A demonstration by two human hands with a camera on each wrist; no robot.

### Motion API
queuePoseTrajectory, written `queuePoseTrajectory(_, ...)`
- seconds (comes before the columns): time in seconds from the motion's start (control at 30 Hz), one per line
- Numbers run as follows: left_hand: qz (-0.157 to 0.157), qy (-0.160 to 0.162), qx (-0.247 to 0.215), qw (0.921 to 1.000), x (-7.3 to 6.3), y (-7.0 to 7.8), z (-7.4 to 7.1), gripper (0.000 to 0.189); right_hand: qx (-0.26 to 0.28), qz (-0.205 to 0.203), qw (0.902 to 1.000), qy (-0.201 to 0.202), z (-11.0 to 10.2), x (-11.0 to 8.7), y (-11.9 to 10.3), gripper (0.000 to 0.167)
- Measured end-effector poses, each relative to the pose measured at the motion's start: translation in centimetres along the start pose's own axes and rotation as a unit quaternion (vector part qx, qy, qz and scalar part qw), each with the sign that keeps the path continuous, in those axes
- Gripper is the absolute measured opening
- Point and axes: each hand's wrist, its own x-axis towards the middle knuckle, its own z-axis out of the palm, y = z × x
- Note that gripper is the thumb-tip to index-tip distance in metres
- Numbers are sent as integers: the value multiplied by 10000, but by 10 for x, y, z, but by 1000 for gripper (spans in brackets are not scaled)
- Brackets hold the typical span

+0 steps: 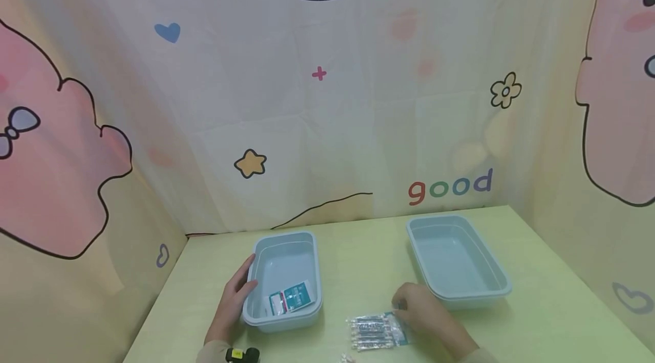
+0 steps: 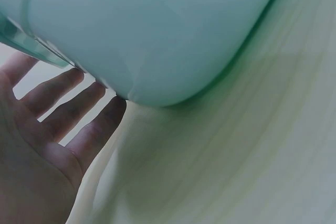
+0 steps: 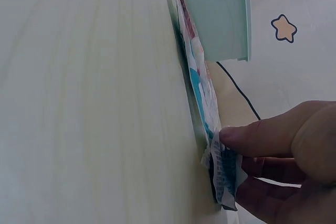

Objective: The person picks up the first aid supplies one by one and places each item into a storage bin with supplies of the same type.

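My left hand holds the near-left side of a pale blue plastic basin, thumb at the rim and fingertips against the outer wall. Inside it lie teal-and-white printed packets. On the table to its right is a flat clear packet with a row of slim sticks and a teal printed end. My right hand pinches that printed end between thumb and fingers. In the right wrist view the packet is seen edge-on, low along the tabletop.
A second pale blue basin stands at the back right, just beyond my right hand. A small crinkled clear piece lies at the table's near edge. A printed curtain hangs behind and at both sides.
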Motion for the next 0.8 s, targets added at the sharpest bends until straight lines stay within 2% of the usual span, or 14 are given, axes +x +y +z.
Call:
queuePoseTrajectory(0.2,45,-19,26,10000,0,-1,-1,56,-137,-119,9997,150,1,-2,-1,4)
queuePoseTrajectory(0.43,62,-9,30,10000,-1,1,-1,55,-166,-110,9996,214,3,-2,-1,7)
queuePoseTrajectory(0.6,132,-4,76,9999,-1,3,0,56,-63,-131,9996,236,5,-2,-1,7)
queuePoseTrajectory(0.8,167,-18,94,9998,-1,4,0,56,130,-282,9983,485,10,0,-1,6)
